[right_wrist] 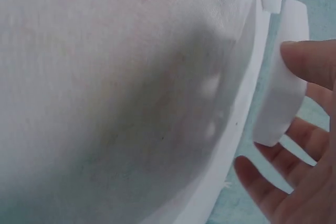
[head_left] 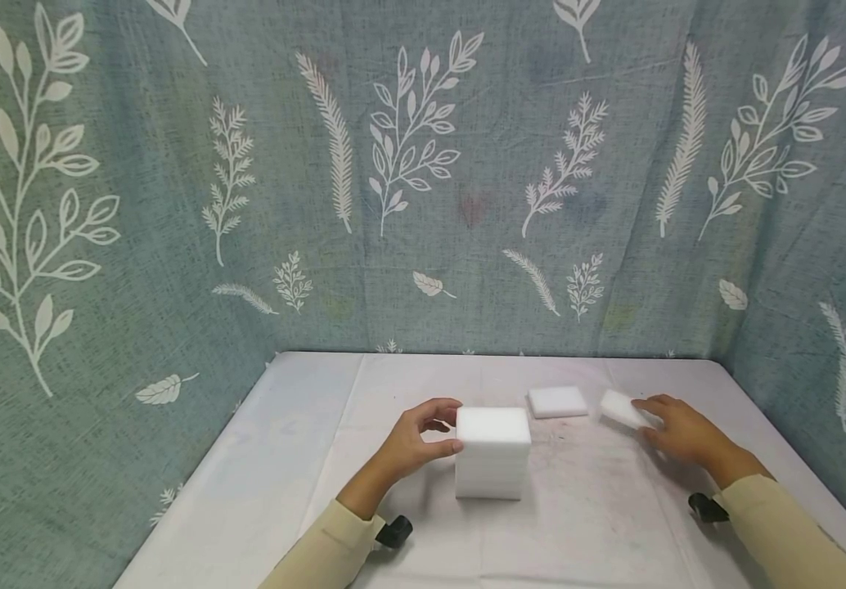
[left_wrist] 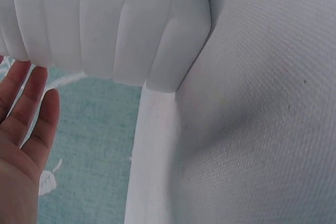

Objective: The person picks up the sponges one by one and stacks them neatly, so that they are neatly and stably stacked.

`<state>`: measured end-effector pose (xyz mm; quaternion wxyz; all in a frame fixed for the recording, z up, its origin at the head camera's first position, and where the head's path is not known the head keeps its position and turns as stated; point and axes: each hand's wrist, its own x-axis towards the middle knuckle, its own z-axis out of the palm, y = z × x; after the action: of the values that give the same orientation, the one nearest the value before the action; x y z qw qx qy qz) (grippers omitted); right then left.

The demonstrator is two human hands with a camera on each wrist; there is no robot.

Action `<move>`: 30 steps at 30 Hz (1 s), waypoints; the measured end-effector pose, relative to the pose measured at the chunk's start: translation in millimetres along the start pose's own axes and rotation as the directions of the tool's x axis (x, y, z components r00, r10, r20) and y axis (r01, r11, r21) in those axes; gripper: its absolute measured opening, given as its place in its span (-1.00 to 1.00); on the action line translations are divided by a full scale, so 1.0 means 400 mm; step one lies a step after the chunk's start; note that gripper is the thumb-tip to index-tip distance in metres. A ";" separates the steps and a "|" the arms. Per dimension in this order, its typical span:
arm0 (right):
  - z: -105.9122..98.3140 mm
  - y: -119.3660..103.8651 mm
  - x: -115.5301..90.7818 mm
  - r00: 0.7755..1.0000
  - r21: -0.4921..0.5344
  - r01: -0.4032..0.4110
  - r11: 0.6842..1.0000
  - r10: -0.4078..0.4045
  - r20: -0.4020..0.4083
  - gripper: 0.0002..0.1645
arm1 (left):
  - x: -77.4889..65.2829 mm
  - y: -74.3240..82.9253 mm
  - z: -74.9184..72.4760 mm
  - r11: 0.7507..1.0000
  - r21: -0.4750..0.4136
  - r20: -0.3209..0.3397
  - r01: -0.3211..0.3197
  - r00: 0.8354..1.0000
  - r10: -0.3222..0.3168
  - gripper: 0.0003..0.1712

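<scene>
A neat stack of white sponges [head_left: 492, 454] stands on the cloth-covered table, its flat slabs lying one on another. My left hand [head_left: 423, 438] is at the stack's left side, thumb at the near corner and a finger at the far one; in the left wrist view, fingertips [left_wrist: 38, 72] touch the slabs' edge. To the right, my right hand [head_left: 681, 429] pinches a single white sponge [right_wrist: 283, 77] between thumb and fingers, tilted above the cloth. Another white sponge [head_left: 558, 402] lies flat behind and right of the stack.
White cloth [head_left: 585, 532] with creases and faint stains covers the table. A green-blue leaf-patterned curtain [head_left: 430, 270] rises behind the table and along both sides. Dark wrist-worn devices [head_left: 395, 532] show under both forearms.
</scene>
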<state>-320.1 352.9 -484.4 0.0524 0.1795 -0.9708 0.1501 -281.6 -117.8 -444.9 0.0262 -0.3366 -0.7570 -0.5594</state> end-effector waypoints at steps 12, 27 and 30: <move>-0.033 -0.059 0.005 0.990 -0.044 0.111 0.993 -0.114 -0.078 -0.39 | -0.002 0.013 0.001 1.000 0.007 -0.012 0.001 1.000 -0.001 -0.41; -0.082 -0.165 0.026 0.968 -0.065 0.242 0.968 -0.246 -0.058 -0.39 | -0.003 0.032 0.012 1.000 0.023 -0.024 0.007 1.000 -0.006 -0.40; -0.091 -0.187 0.028 0.960 -0.057 0.268 0.962 -0.271 -0.071 -0.39 | -0.002 0.031 0.012 1.000 0.018 -0.025 0.005 1.000 -0.005 -0.40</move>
<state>-301.5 293.7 -427.8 0.1145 0.3027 -0.9378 0.1257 -272.5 -112.1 -436.7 0.0371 -0.3275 -0.7625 -0.5567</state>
